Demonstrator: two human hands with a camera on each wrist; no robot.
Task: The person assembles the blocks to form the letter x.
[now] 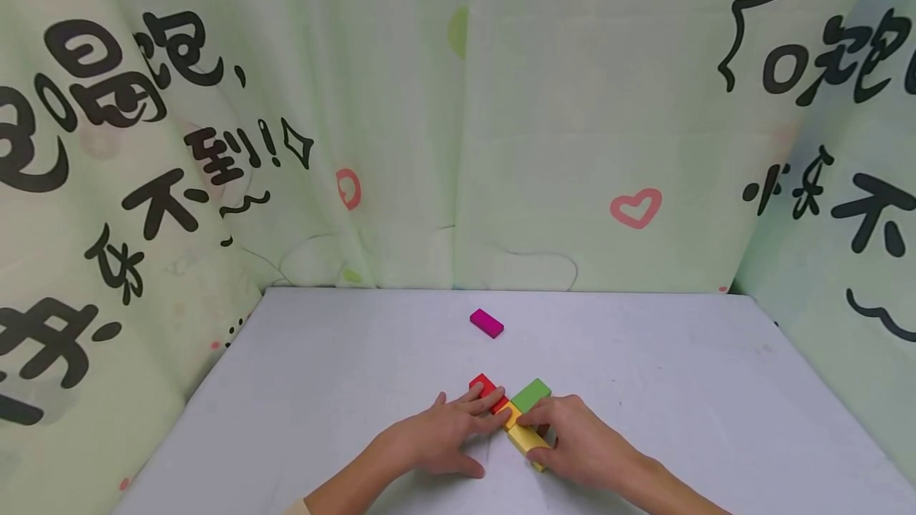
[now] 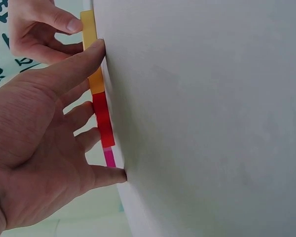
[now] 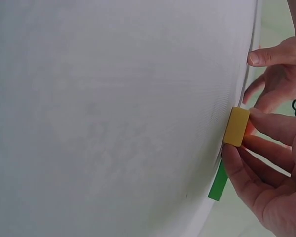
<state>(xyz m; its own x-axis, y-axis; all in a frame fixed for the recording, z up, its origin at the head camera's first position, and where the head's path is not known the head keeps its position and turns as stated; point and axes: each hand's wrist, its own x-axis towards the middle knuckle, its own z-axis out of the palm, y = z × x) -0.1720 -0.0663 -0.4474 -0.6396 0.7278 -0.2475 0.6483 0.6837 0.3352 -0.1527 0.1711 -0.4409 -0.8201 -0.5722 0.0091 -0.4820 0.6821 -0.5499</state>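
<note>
Head view shows your right hand (image 1: pixel 583 443) pinching the yellow block (image 1: pixel 528 439) low in the frame, its long axis running up-left toward the orange block (image 1: pixel 510 413) and red block (image 1: pixel 488 389). Your left hand (image 1: pixel 447 439) lies flat, fingers straight, touching red. A green block (image 1: pixel 532 394) sits just beside; a magenta block (image 1: pixel 487 323) lies well apart on the table (image 1: pixel 322 372).

A magenta block (image 1: pixel 487 323) lies alone toward the table's (image 1: pixel 322 372) far edge. A printed curtain (image 1: pixel 501 125) hangs behind that edge.
</note>
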